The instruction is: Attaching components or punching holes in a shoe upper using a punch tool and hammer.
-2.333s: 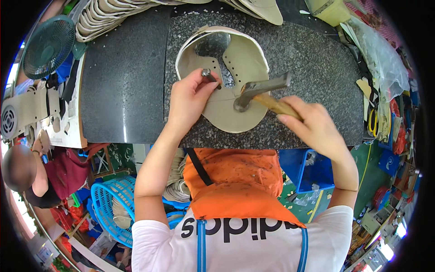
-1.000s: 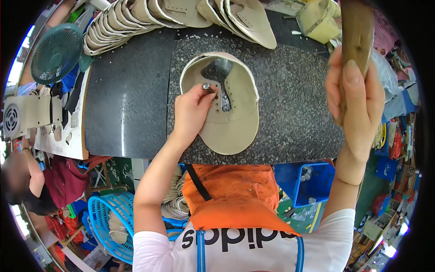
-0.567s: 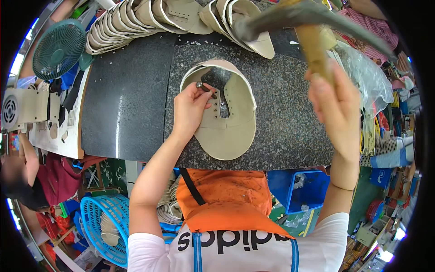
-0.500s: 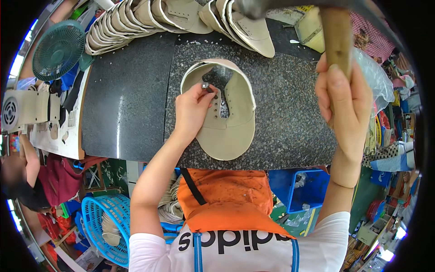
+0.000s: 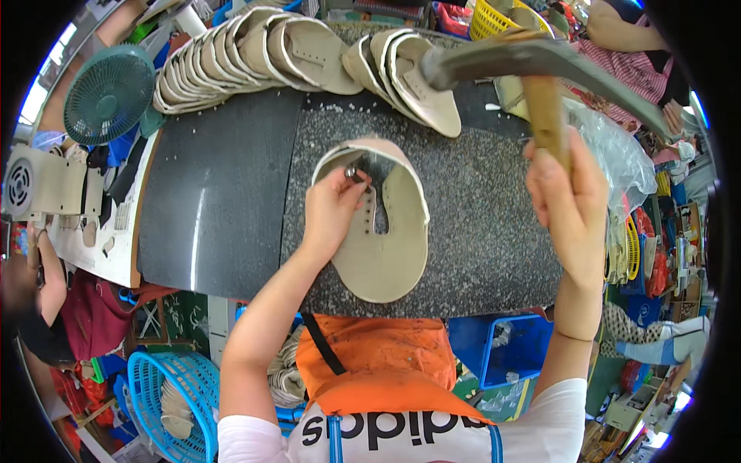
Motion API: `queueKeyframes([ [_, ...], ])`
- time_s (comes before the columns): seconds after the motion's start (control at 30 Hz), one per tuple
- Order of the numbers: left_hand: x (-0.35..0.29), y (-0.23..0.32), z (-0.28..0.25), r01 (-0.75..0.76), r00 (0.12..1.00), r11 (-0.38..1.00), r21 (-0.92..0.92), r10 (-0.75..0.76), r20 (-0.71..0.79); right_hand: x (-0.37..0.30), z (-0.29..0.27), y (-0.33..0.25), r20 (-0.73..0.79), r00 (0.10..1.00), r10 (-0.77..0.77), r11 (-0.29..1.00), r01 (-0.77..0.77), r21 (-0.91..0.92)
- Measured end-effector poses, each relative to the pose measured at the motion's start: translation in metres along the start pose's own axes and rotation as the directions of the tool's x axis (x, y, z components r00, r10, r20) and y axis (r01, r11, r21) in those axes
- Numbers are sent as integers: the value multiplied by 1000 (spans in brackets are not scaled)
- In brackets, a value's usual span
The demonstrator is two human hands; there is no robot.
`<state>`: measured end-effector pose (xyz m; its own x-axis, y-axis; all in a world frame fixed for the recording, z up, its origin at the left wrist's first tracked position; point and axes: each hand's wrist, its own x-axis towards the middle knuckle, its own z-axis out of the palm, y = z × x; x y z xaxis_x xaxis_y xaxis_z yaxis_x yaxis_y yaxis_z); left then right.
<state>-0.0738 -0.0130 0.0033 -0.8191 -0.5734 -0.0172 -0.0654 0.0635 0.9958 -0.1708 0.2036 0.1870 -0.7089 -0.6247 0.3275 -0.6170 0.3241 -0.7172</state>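
A beige shoe upper (image 5: 382, 266) lies on the dark speckled tabletop in front of me, its toe toward me. Small eyelet holes run along both edges of its throat opening. My left hand (image 5: 328, 212) pinches a short metal punch (image 5: 353, 172) over the far end of the left-hand row of holes. Whether the punch's tip touches the upper is hidden by my fingers. Raised to the right, my right hand (image 5: 573, 204) is wrapped round the wooden handle of a hammer (image 5: 545, 116). The hammer's long metal head is in the air, well apart from the punch.
Nested beige uppers (image 5: 224, 65) line the table's far edge, with a shorter stack (image 5: 413, 85) beside them. A green fan (image 5: 108, 92) stands at far left. Clear plastic (image 5: 617, 154) lies right. Below the table are a blue basket (image 5: 174, 393) and a blue bin (image 5: 513, 351). Other people work nearby.
The view has tilted, so the table sits lower in the picture. My right hand and hammer have come slightly left and down. My left hand still holds the punch at the upper.
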Motion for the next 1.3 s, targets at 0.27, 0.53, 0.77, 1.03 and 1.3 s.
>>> queueKeyframes([
  [0.27,-3,3,10,-421,891,733,534,444,92,-2,43,38,493,868,-50,870,281,-405],
  [0.53,13,11,17,-18,999,999,40,16,46,-41,62,86,404,911,78,843,156,-515],
  [0.77,10,5,23,-21,994,1000,-6,22,105,-52,69,92,384,915,127,875,79,-478],
  [1.03,7,11,27,-375,927,840,392,339,161,-3,23,22,-27,998,-51,999,51,-7],
  [1.3,12,2,24,-44,993,999,13,43,112,-61,39,68,391,920,16,880,173,-443],
])
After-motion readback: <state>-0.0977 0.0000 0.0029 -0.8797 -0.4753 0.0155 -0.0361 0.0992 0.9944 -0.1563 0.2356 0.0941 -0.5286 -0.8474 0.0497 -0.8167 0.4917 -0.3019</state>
